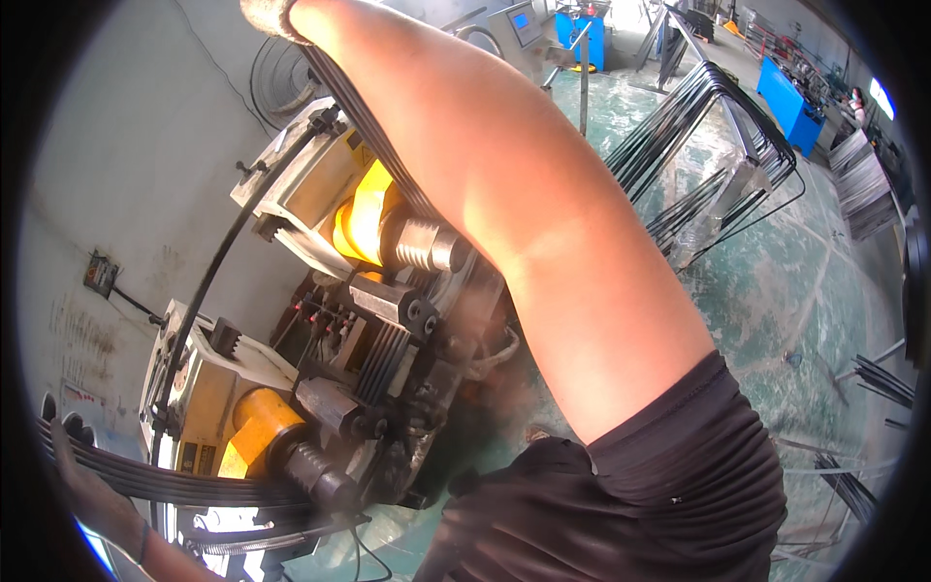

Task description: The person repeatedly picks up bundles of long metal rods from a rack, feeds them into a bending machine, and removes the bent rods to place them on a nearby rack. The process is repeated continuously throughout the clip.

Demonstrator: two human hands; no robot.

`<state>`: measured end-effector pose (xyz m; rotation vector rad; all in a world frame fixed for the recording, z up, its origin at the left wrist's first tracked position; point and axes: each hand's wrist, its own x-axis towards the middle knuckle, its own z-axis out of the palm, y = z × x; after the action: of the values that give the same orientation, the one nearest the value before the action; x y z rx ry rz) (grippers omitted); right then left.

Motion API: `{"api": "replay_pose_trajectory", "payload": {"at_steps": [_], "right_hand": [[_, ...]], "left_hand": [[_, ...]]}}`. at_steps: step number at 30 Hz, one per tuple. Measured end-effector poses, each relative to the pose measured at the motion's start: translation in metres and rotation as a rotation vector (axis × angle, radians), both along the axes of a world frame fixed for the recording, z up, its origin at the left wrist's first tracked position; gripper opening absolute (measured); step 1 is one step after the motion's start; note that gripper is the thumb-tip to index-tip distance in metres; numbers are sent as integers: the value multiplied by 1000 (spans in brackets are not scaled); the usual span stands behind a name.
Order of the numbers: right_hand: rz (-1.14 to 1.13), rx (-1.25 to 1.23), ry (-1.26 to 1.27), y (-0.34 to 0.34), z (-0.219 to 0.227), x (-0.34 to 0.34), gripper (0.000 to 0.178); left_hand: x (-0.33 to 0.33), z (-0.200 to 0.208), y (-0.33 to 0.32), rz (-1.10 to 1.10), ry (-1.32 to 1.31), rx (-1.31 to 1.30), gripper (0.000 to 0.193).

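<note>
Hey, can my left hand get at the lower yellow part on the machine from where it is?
Probably, if the left hand lets go of the dark bars it appears to grip. In view, they run just below the yellow part, whose front looks uncovered, though depth is hard to judge.

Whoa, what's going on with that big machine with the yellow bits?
Someone has both hands by long dark rods at the machine. The left hand is on the lower stretch, which runs beside the lower yellow part. The right hand, in a light glove, is up by the upper stretch, partly out of the picture.
</note>
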<state>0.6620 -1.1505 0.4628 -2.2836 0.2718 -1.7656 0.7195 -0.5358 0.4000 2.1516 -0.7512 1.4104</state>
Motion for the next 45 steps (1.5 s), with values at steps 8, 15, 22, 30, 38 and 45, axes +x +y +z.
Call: {"api": "replay_pose_trajectory", "payload": {"at_steps": [8, 15, 22, 30, 38, 45], "right_hand": [[-12, -42, 18, -2, -15, -15, 47], [-43, -59, 82, 24, -38, -22, 43], [-160, -105, 196, 25, -71, -45, 39], [-217, -134, 293, 31, -106, -58, 36], [-379, -140, 357, 56, -204, -137, 34], [217, 763, -114, 168, -460, -232, 17]], "left_hand": [[-32, -6, -57, -256, 335, -324, 37], [-48, -7, -20, -131, 308, -226, 37], [-64, -60, -40, -220, 500, -331, 42], [-81, -43, -16, -109, 499, -111, 37], [-69, -44, -10, -83, 472, -19, 39], [-79, -43, -3, -15, 474, 37, 43]]}}
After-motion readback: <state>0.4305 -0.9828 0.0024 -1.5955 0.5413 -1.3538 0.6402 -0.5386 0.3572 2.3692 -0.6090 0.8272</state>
